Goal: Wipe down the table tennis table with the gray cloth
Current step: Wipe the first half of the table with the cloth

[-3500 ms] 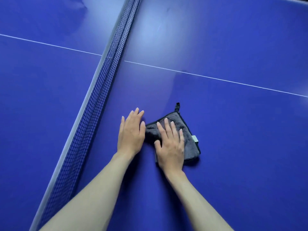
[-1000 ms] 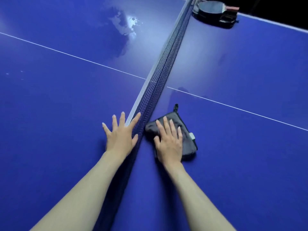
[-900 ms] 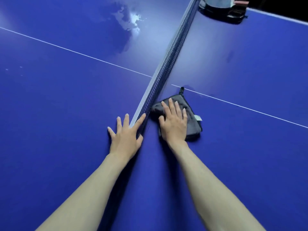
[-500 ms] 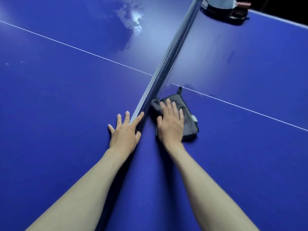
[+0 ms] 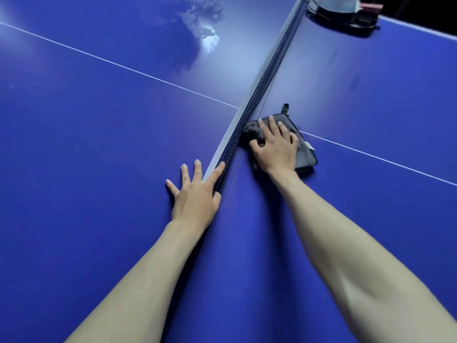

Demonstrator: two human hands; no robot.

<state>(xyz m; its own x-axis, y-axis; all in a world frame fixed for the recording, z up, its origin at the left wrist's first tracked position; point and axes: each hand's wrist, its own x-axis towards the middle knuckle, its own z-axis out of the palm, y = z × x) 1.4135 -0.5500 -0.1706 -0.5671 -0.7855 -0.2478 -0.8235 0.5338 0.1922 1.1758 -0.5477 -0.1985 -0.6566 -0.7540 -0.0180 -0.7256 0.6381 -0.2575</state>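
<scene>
Change: pushed further up along the net since half a second ago, gray cloth (image 5: pixel 303 154) and right hand (image 5: pixel 275 149) both; cloth's near-net corner now bunched against the mesh; left hand about where it was.
Left hand (image 5: pixel 195 196): nearest to the camera, flat on the table tennis table (image 5: pixel 86 144), on the far side of the net from the cloth. Fingers straight and spread wide, holding nothing, index finger lying along the net's white top band. Looks like a brace for the reach.
Right hand: beyond the left, on the other half. Palm down on the cloth, fingers slightly curled and pressing, thumb tucked at the near edge. Pressing rather than gripping, as far as can be told.
Gray cloth: folded, under the right hand, touching the base of the net (image 5: pixel 259 85), just short of the white centre line (image 5: pixel 371 154). Small loop sticking out at its far corner, pale tag at its right edge.
Farther off: paddles (image 5: pixel 343 11) at the far edge beside the net; bright reflection on the left half.
Progress: mid-wipe, working the strip beside the net on the right half. Wiped ground not readable from the surface; faint smudges visible beyond the centre line. Probably left: far part of this half, area under the paddles, possibly the whole left half.
</scene>
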